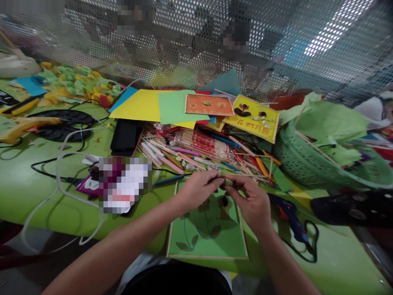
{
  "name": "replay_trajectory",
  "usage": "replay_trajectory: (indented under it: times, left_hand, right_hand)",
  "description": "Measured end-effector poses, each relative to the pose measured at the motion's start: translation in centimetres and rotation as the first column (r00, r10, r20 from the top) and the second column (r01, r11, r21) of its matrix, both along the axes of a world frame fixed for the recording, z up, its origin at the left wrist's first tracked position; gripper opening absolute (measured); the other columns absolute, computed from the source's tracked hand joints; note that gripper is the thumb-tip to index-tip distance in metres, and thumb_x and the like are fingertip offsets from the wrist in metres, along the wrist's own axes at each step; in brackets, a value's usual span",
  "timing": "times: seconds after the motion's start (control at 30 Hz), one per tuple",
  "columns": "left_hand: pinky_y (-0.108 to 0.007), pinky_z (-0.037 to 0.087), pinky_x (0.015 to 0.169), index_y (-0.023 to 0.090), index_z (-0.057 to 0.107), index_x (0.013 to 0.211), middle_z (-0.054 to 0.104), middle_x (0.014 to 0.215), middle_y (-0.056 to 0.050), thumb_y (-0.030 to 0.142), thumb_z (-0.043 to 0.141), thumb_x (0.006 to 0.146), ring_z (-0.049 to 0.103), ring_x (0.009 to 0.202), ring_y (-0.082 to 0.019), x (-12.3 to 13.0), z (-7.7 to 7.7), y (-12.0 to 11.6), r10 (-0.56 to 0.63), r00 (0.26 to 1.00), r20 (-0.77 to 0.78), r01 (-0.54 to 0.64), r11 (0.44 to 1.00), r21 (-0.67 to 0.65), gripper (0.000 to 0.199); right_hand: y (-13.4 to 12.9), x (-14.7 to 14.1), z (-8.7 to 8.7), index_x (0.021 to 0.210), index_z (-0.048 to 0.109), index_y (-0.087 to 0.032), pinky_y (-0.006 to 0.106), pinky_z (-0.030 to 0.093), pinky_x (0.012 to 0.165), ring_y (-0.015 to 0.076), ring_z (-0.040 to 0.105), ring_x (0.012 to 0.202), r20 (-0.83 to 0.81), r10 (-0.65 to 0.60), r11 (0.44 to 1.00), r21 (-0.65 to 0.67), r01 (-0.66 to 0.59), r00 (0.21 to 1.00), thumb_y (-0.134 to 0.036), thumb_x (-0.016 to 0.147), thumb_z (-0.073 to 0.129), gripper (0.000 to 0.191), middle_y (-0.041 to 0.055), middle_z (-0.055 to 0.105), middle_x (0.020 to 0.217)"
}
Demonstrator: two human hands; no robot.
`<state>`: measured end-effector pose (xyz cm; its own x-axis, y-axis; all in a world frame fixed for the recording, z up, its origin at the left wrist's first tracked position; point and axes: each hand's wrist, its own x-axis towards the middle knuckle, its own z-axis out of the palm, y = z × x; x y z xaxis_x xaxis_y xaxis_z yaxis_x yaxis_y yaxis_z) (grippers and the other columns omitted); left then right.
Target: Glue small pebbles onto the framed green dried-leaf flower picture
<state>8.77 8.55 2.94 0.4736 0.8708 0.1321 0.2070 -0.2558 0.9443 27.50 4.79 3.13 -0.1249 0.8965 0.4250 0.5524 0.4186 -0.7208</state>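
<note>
As framed pictures and markers crowd the surface (138, 223), hands (225, 194) pinch a small object (227, 182) above a green panel (201, 241)

A round black tray (69, 132) lies left of the black phone (125, 138), a purple device (88, 186) in front of it, a green basket (294, 164) well to its right, a perforated screen (190, 53) behind it.

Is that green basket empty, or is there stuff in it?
There's stuff in it. Light green sheets sit in the green basket and stick up above its rim.
</note>
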Motion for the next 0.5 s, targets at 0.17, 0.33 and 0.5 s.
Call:
replay_trajectory:
  times: [0.17,0.33,0.5]
  left_hand:
    - [-0.023,0.035,0.062,0.018,0.054,0.074,0.053,0.068,0.003,0.032,0.049,0.095,0.05,0.068,-0.012,-0.07,0.1,-0.03,0.023,0.998,-0.06,-0.02,0.999,0.04,0.026]
    - [-0.024,0.035,0.062,0.017,0.055,0.073,0.054,0.067,0.002,0.031,0.047,0.097,0.05,0.066,-0.012,-0.04,0.08,-0.13,0.044,0.995,-0.085,-0.039,0.998,0.056,0.029]
    - [-0.024,0.037,0.063,0.017,0.057,0.075,0.058,0.07,0.001,0.032,0.047,0.096,0.053,0.068,-0.013,0.03,-0.05,-0.06,0.03,0.998,-0.048,-0.03,1.0,0.002,0.028]
  right_hand:
    - [0.08,-0.03,-0.02,0.111,0.07,-0.024,0.028,0.054,0.072,0.0142,0.066,0.077,0.07,-0.004,0.999,0.047,0.001,0.998,-0.022,0.089,0.067,0.022,0.0013,0.073,0.094]
    - [0.13,0.1,-0.27,0.112,0.069,-0.024,0.029,0.055,0.072,0.0153,0.067,0.077,0.053,0.0,1.0,-0.006,0.0,0.999,-0.024,0.09,0.066,0.022,0.0014,0.072,0.092]
    - [0.15,-0.01,-0.24,0.111,0.069,-0.023,0.031,0.055,0.071,0.0158,0.067,0.076,0.005,0.001,1.0,-0.031,-0.001,1.0,-0.024,0.091,0.065,0.021,0.0025,0.071,0.092]
